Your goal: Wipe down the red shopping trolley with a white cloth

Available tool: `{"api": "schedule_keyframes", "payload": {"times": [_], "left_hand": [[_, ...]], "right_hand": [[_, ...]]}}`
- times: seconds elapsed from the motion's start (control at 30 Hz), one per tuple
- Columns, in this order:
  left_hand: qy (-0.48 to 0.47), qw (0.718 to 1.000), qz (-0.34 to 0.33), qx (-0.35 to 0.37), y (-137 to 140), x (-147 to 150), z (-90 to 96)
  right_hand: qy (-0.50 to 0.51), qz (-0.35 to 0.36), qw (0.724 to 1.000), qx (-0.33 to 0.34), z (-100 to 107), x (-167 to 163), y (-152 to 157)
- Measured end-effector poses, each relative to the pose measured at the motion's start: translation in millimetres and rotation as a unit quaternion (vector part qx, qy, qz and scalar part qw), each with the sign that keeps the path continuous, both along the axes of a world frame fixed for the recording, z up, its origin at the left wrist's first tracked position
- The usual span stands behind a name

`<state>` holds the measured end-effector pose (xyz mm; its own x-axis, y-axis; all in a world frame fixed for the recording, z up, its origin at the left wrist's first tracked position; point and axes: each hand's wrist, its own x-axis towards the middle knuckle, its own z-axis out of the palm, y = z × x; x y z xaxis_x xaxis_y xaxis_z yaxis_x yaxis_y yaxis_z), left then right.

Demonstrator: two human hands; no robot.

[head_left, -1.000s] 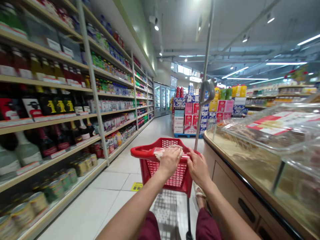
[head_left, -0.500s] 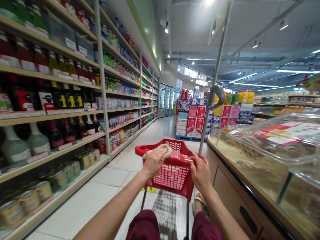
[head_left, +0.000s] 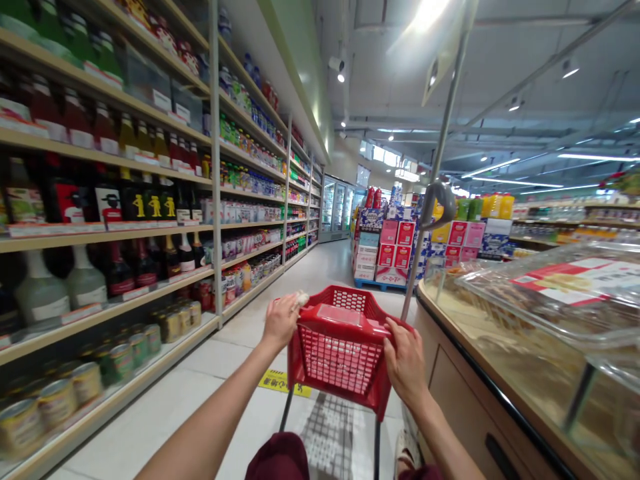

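A red plastic shopping cart (head_left: 345, 357) with mesh walls stands right in front of me. My left hand (head_left: 281, 324) is at the left end of its handle, closed around a pale cloth (head_left: 302, 298) that mostly hides behind the fingers. The cloth touches the red handle there. On the right end of the handle rests my right hand (head_left: 406, 357), its fingers curled over the rim and the thumb on the near side. The flat middle of the handle (head_left: 345, 319) lies bare between the two hands.
Shelves of bottles and cans (head_left: 145, 207) line the left side. A wooden counter (head_left: 463, 393) with clear plastic-covered goods runs close on the right, beside a metal pole (head_left: 413, 267). Stacked boxes (head_left: 393, 247) stand ahead. A yellow floor sticker (head_left: 275, 380) lies by the cart.
My left hand has slid leftward along the handle with the cloth, from near its middle to the left end. My right hand stays on the right end.
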<state>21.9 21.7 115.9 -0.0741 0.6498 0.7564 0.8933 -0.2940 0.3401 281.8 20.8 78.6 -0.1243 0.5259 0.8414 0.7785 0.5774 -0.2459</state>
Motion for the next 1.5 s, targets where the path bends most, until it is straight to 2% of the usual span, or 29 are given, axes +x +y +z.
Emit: {"api": "schedule_keyframes", "payload": {"times": [0.07, 0.1, 0.17, 0.2, 0.27, 0.3, 0.4, 0.47, 0.57, 0.63, 0.7, 0.73, 0.83, 0.9, 0.93, 1.03, 1.1, 1.13, 1.23, 1.3, 1.37, 1.5], "left_hand": [[-0.021, 0.999, 0.026, 0.003, 0.2, -2.1, -0.3], [-0.019, 1.0, 0.019, 0.004, -1.0, 4.7, -1.7], [0.015, 0.999, -0.042, 0.012, -5.7, 26.7, -5.8], [0.051, 0.994, -0.099, 0.023, -8.5, 36.8, -7.7], [0.105, 0.98, -0.166, 0.034, -12.7, 44.6, -9.4], [0.109, 0.98, -0.161, 0.033, -13.3, 41.1, -9.1], [0.048, 0.998, -0.046, 0.015, -8.9, 19.7, -3.2], [0.026, 1.0, -0.012, 0.012, -5.7, 20.9, 2.4], [0.066, 0.995, -0.073, 0.012, -7.9, 59.2, 7.7], [0.131, 0.977, -0.167, 0.019, -12.0, 84.5, 8.6], [0.165, 0.962, -0.214, 0.026, -13.7, 88.3, 8.3], [0.158, 0.966, -0.204, 0.024, -12.9, 81.5, 8.0], [0.068, 0.994, -0.09, 0.007, -6.7, 52.9, 7.9], [0.036, 0.998, -0.05, 0.002, -4.5, 52.4, 8.2], [0.045, 0.997, -0.062, 0.003, -5.0, 60.6, 8.1], [0.121, 0.98, -0.157, 0.02, -9.9, 96.3, 7.4], [0.159, 0.968, -0.194, 0.03, -11.7, 103.2, 7.2], [0.158, 0.97, -0.183, 0.028, -11.2, 97.6, 7.2], [0.092, 0.992, -0.081, 0.011, -5.7, 62.2, 7.4], [0.059, 0.998, -0.035, 0.006, -2.1, 49.8, 7.6], [0.072, 0.996, -0.051, 0.006, -1.4, 60.9, 7.1], [0.107, 0.98, -0.165, 0.0, -5.6, 110.2, 9.0]], "right_hand": [[0.001, -0.003, 1.0, 0.006, 0.0, -3.1, -1.4], [0.003, -0.005, 1.0, 0.008, 0.1, -4.6, -1.9], [0.008, -0.004, 1.0, 0.009, 0.2, -5.7, -2.3], [0.011, -0.002, 1.0, 0.009, 0.2, -5.1, -2.3], [0.014, 0.004, 1.0, 0.008, 0.2, -2.4, -1.9], [0.015, 0.008, 1.0, 0.008, 0.2, -1.0, -1.6], [0.014, 0.018, 1.0, 0.007, -0.2, 0.3, -0.7], [0.017, 0.017, 1.0, 0.006, -0.8, -1.3, 0.5], [0.022, 0.008, 1.0, 0.002, -2.1, -1.8, 2.9], [0.019, 0.005, 1.0, 0.002, -2.8, 0.9, 4.3], [0.015, 0.006, 1.0, 0.002, -2.9, 4.3, 4.8], [0.014, 0.007, 1.0, 0.001, -2.7, 5.4, 4.5], [0.014, 0.012, 1.0, -0.001, -2.3, 3.8, 3.0], [0.027, 0.011, 1.0, 0.0, -2.3, 0.3, 2.4], [0.035, 0.01, 0.999, 0.001, -2.5, -1.1, 2.4], [0.048, 0.016, 0.999, 0.002, -2.9, -0.5, 3.3], [0.056, 0.025, 0.998, 0.0, -2.5, 3.0, 3.6], [0.063, 0.029, 0.998, -0.005, -2.0, 4.6, 3.3], [0.088, 0.039, 0.995, -0.02, -0.2, 5.8, 1.1], [0.1, 0.039, 0.994, -0.02, 0.9, 3.7, -0.8], [0.105, 0.035, 0.994, -0.017, 2.7, 1.9, -2.2], [0.073, 0.012, 0.996, -0.04, 15.1, 3.9, -2.8]]}}
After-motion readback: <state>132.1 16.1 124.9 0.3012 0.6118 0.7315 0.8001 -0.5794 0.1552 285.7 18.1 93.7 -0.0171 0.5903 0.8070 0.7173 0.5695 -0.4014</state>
